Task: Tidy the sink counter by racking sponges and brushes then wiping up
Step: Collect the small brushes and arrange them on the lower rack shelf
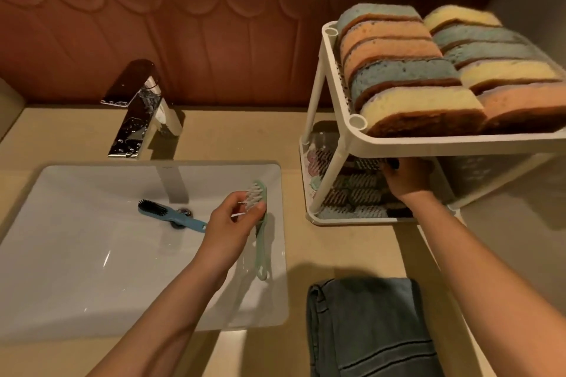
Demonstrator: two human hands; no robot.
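sink (76, 269): white basin set in the beige counter (337, 251), left of view.
faucet (137, 113): chrome, beaded with drops, behind the basin.
blue brush (170, 215): lying on the basin floor, dark bristles at its left end, no hand on it.
left hand (228, 226): over the basin's right side, fingers curled round the green brush (261, 251) near its head; white bristles far end, handle pointing back at me.
towel (367, 330): dark, folded, on the counter's near edge.
rack (428, 142): white, two tiers, on the counter right of the basin.
right hand (407, 179): reached into the lower tier among the brushes (352, 193) lying there; fingertips hidden under the top shelf, so grip cannot be told.
sponges (428, 70): top tier, on edge, two rows of blue, orange, yellow.
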